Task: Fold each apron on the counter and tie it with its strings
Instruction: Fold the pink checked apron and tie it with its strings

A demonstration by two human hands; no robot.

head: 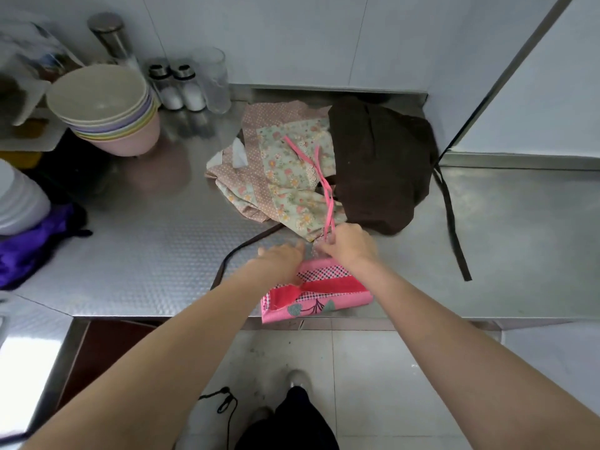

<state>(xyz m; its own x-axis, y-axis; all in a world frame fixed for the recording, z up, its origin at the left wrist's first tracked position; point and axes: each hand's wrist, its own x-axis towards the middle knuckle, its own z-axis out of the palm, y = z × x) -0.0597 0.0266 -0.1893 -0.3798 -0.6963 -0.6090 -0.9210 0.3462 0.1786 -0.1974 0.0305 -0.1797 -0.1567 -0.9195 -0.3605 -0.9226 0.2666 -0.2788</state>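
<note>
Folded pink apron [316, 295] is pressed by flat left hand [281, 256], its strings [326, 196] pinched in right hand [349, 245]; floral apron [292, 170] and brown apron [380, 164] lie unfolded on worktop [156, 241].

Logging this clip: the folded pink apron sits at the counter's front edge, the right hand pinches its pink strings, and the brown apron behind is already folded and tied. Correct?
Not quite. In the head view the brown apron lies in a loose heap, its strap trailing untied across the counter. The rest holds: the folded pink apron sits at the front edge, and the right hand pinches its pink strings.
</note>
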